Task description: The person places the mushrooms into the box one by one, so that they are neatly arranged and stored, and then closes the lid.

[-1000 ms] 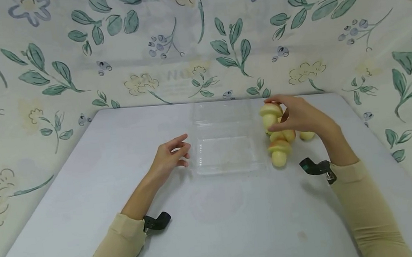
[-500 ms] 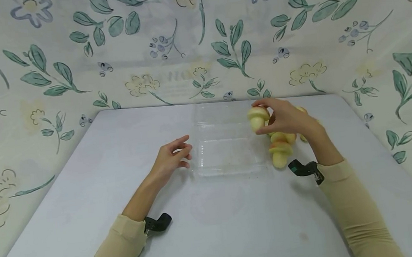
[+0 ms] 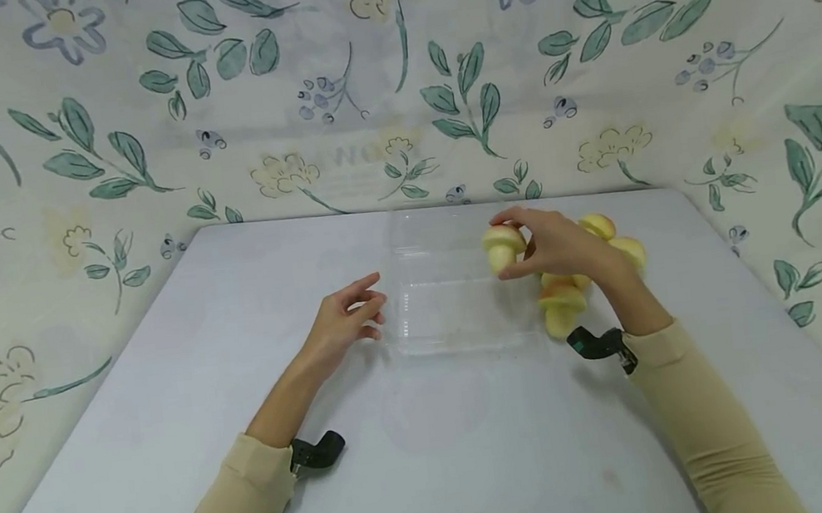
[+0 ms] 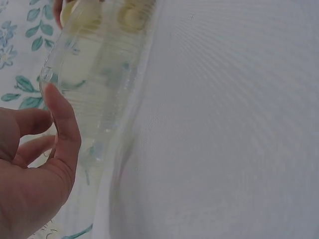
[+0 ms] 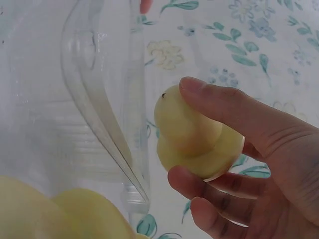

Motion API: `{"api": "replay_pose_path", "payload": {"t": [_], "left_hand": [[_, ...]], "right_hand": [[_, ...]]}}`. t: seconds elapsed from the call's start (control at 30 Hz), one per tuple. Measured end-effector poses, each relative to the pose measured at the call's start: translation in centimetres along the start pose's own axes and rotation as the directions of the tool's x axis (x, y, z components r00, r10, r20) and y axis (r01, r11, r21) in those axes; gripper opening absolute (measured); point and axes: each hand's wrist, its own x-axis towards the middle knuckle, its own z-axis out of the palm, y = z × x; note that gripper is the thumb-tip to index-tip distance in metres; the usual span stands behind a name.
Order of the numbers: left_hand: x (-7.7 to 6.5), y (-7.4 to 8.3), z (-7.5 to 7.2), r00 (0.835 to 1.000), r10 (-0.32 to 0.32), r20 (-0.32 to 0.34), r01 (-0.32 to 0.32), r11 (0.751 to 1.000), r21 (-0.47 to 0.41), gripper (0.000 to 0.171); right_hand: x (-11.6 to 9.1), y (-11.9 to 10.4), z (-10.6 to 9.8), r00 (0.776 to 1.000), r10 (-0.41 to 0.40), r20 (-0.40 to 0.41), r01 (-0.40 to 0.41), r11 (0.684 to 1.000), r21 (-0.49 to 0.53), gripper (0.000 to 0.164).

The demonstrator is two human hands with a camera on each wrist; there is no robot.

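My right hand [image 3: 556, 245] pinches a pale yellow mushroom [image 3: 504, 248] between thumb and fingers, cap up, over the right side of a clear plastic container [image 3: 458, 348]. In the right wrist view the thumb presses the stem end of the mushroom [image 5: 187, 124] and the fingers lie against its cap. The container has its lid [image 3: 438, 224] folded back at the far side. At its left edge is my left hand [image 3: 335, 323], fingers loosely bent and holding nothing. The left wrist view shows a fingertip at the container rim [image 4: 46, 72]; whether it touches, I cannot tell.
Several more yellow mushrooms [image 3: 561, 307] lie to the right of the container, partly behind my right hand and wrist. The white table [image 3: 432, 455] ends at a floral cloth [image 3: 333, 89] at the back. Each wrist carries a black camera mount [image 3: 316, 450].
My right hand has lifted the mushroom from the group and carried it left over the container's right side. The left hand stays nearly still beside the container.
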Motion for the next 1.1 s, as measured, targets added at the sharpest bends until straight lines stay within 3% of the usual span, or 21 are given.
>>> {"api": "replay_pose_path", "payload": {"t": [0.47, 0.7, 1.1], "left_hand": [[0.8, 0.6, 0.2, 0.999, -0.031, 0.015, 0.029, 0.996, 0.089, 0.058], [1.1, 0.8, 0.0, 0.999, -0.034, 0.032, 0.031, 0.995, 0.091, 0.058], [1.0, 0.0, 0.0, 0.999, -0.051, -0.001, 0.051, 0.997, 0.058, 0.056]], "right_hand": [[1.2, -0.9, 0.9, 0.998, -0.063, 0.032, 0.063, 0.998, -0.012, 0.076], [2.0, -1.8, 1.0, 0.997, -0.058, 0.048, 0.060, 0.998, -0.031, 0.075], [3.3, -2.1, 2.4, 0.990, -0.092, 0.105, 0.093, 0.996, -0.010, 0.075]]}}
